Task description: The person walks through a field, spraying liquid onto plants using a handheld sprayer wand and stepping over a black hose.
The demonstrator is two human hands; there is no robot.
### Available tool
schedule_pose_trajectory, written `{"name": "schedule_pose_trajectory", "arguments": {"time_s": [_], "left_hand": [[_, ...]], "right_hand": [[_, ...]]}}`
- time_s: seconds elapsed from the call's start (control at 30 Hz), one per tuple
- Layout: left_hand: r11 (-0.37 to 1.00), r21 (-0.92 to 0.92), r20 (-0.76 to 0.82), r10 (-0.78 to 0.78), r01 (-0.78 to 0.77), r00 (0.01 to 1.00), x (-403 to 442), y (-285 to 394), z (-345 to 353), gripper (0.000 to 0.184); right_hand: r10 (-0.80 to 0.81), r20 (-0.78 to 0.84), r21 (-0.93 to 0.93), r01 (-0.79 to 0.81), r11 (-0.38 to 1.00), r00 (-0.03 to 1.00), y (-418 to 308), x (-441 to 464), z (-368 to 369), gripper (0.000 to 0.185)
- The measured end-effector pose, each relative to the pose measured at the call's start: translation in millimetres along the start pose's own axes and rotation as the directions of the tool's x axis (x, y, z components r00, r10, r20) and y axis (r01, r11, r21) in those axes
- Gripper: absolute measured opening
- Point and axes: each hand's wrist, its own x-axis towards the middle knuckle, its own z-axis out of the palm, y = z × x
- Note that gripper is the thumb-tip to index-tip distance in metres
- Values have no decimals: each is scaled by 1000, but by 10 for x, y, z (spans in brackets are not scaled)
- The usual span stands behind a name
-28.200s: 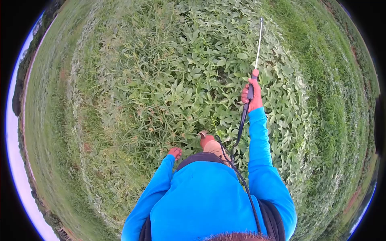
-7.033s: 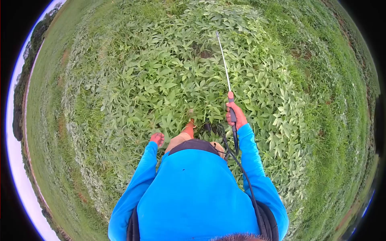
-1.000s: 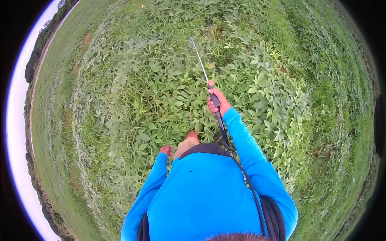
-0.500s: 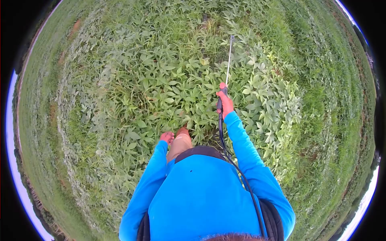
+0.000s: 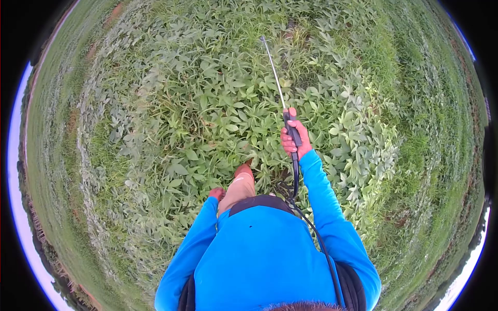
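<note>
My right hand [image 5: 296, 138] is wrapped round the dark grip of a spray wand [image 5: 274, 69]. The wand's thin metal tube points forward and a little left over the leafy plants [image 5: 233, 111], its tip well ahead of the hand. A black hose [image 5: 314, 228] runs from the grip back along my right arm and over the blue shirt. Low beside my left thigh hangs my left hand [image 5: 217, 193], close to the leaves; its fingers are too hidden to make out, and no object shows in it.
Dense broad-leaved plants and tall grass [image 5: 189, 111] surround me on all sides. One brown boot [image 5: 244, 169] stands among the leaves. Dark straps [image 5: 348, 280] pass at my sides. Patches of bare soil [image 5: 114, 14] show at the far left.
The wand's tip has swung left, from pointing slightly right to pointing slightly left. My right hand has turned, so its fingers now show round the grip. My left hand has dropped back slightly.
</note>
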Motion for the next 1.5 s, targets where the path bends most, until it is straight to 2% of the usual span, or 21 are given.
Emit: {"name": "schedule_pose_trajectory", "arguments": {"time_s": [0.03, 0.1, 0.13, 0.3, 0.4, 0.47, 0.53, 0.6, 0.63, 0.8, 0.87, 0.9, 1.0, 1.13, 1.2, 1.4, 1.47, 1.5], "left_hand": [[1000, -8, 0, -2, 2, 1000, 77, 63, -22, 34], [996, -6, 119, -86, 88, 989, 221, 331, -7, 32], [996, -13, 124, -86, 89, 989, 235, 494, 20, 32], [997, -39, 127, -54, 60, 990, 412, 1275, 136, 26], [997, -30, 136, -63, 68, 989, 590, 1674, 120, 23], [999, -33, 143, 42, -38, 989, 660, 1933, 91, 21], [998, -64, 167, 15, -4, 986, 764, 2196, 74, 19], [999, -44, 111, 36, -31, 993, 843, 2392, 52, 16], [999, -19, 137, 29, -26, 990, 896, 2491, 21, 17], [999, 2, 118, 45, -46, 992, 948, 2827, -56, 21], [1000, -6, 117, -8, 9, 993, 1017, 2864, -73, 26], [999, -33, 123, -23, 27, 992, 962, 2925, -76, 20], [999, 16, 133, -32, 31, 991, 1028, 2963, -100, 20], [999, 25, 124, -33, 30, 992, 1100, 2998, -99, 19], [1000, -22, 156, -18, 22, 988, 1128, 3058, -91, 20], [1000, 7, 208, -14, 13, 978, 1083, 3226, -18, 27], [999, 34, 227, -9, 1, 974, 1075, 3280, 10, 29], [997, 72, 197, -40, 26, 980, 1090, 3295, 29, 29]], "right_hand": [[44, 43, 29, -45, 999, 998, -34, 71, 109, 33], [103, 93, 2, -104, 995, 990, -121, 224, 360, 32], [157, 145, -22, -155, 988, 977, -164, 314, 466, 32], [213, 248, -140, -183, 973, 945, -417, 690, 1089, 31], [223, 224, -201, -179, 963, 949, -692, 923, 1470, 31], [228, 162, -232, -187, 955, 960, -898, 1046, 1720, 30], [164, 33, -295, -147, 944, 986, -1063, 1140, 1957, 30], [145, -14, -301, -142, 943, 989, -1214, 1215, 2036, 29], [127, -52, -302, -137, 943, 991, -1291, 1241, 2067, 29], [116, -142, -209, -144, 967, 983, -1494, 1103, 2019, 29], [91, -185, -147, -119, 982, 978, -1519, 969, 1938, 30], [72, -200, -161, -105, 981, 977, -1531, 904, 1861, 31], [55, -257, -122, -89, 989, 965, -1542, 718, 1713, 32], [-35, -341, -101, 1, 995, 939, -1521, 503, 1502, 33], [-41, -329, -68, 19, 997, 944, -1548, 395, 1418, 33], [-122, -385, 59, 156, 986, 915, -1722, 7, 1138, 38], [-141, -339, 102, 185, 977, 930, -1789, -102, 1064, 39], [-177, -383, 91, 227, 970, 907, -1817, -138, 1047, 39]]}}
